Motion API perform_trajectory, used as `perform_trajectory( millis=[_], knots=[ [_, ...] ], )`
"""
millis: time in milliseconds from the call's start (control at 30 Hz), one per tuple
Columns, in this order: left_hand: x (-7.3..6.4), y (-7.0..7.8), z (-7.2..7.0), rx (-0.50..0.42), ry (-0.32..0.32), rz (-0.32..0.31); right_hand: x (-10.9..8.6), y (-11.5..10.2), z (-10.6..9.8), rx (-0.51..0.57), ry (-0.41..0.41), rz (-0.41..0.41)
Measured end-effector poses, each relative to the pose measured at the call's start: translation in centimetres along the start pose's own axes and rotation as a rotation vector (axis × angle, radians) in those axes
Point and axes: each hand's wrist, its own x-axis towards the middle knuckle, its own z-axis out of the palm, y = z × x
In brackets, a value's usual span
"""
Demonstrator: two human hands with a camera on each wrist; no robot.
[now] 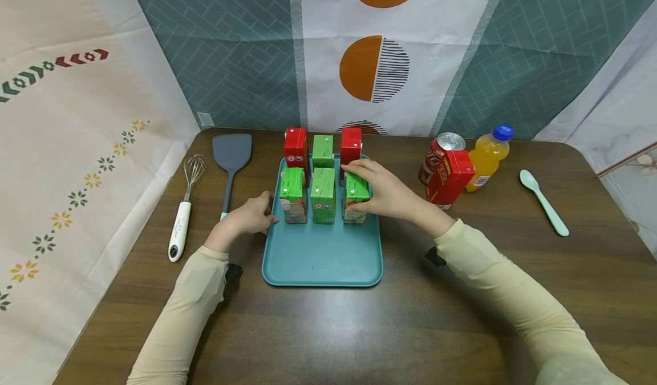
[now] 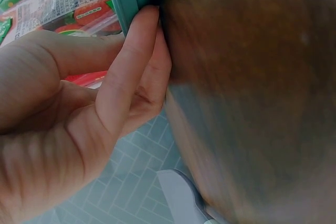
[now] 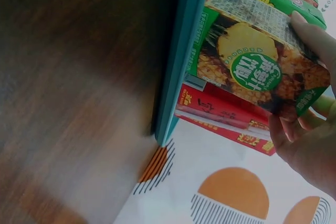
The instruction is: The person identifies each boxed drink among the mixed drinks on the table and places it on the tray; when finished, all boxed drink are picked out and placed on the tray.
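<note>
My left hand (image 1: 250,215) pinches the left rim of a teal tray (image 1: 323,259), with the thumb on the inner side and fingers outside in the left wrist view. At the tray's right side my right hand (image 1: 385,191) grips an upright pineapple juice carton (image 3: 252,61), fingers on its far side and thumb on the near side. Left of that carton, in the same row, stand a green carton (image 1: 323,197) and a green-topped juice carton (image 1: 293,194). Behind this row are two red cartons (image 1: 296,145) with a green carton (image 1: 323,151) between them.
To the left lie a whisk (image 1: 181,219) and a grey spatula (image 1: 232,151). On the right, a soda can (image 1: 430,165), a tilted red carton (image 1: 450,177) and an orange drink bottle (image 1: 486,157) stand close together. A pale green spoon (image 1: 545,203) lies farther right.
</note>
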Motion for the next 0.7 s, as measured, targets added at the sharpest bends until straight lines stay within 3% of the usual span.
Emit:
perform_trajectory(
  millis=[400, 700],
  knots=[
    [0.0, 0.0, -0.2, -0.009, 0.002, -0.02, -0.1, -0.2, -0.2, -0.016, 0.006, 0.012],
    [0.1, 0.0, -0.1, -0.004, -0.006, -0.017, -3.2, 0.9, -3.0, 0.051, 0.046, 0.083]
  ],
)
